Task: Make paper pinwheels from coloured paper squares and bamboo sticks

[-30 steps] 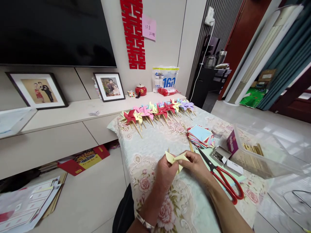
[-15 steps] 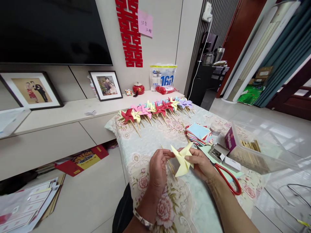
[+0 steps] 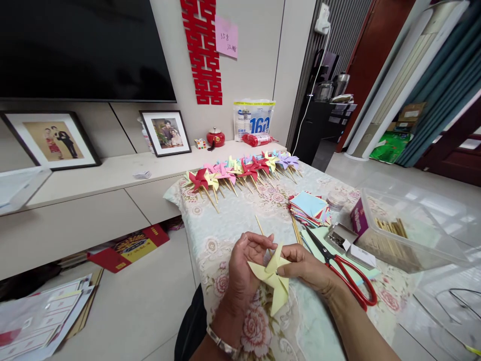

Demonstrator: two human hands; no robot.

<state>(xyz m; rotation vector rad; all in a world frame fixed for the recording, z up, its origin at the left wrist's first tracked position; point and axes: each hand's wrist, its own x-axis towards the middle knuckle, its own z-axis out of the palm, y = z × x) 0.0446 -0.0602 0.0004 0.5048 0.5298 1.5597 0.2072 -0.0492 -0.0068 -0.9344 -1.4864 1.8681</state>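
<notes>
A pale yellow paper pinwheel (image 3: 271,277) is between my hands, low over the tablecloth, with a small dark pin at its centre. My right hand (image 3: 306,268) pinches it there, thumb on the front by the pin. Behind the blades, my left hand (image 3: 242,271) curls around a thin wooden stick (image 3: 260,225), whose upper end sticks out above the fingers. The stick's lower part is hidden by the hand and paper. To the right lie red-handled scissors (image 3: 343,268), and beyond them an open small box of pins (image 3: 338,238).
Finished pinwheels (image 3: 248,170) lie in a row along the table's far side. A stack of coloured paper squares (image 3: 310,208) sits right of centre, near a clear round container (image 3: 336,199). A clear plastic bin (image 3: 424,245) with wooden sticks (image 3: 393,228) stands at the right.
The pinwheel has turned and come lower and slightly left, showing the pin at its centre. The stick has tipped with its upper end higher. Both hands stay close together.
</notes>
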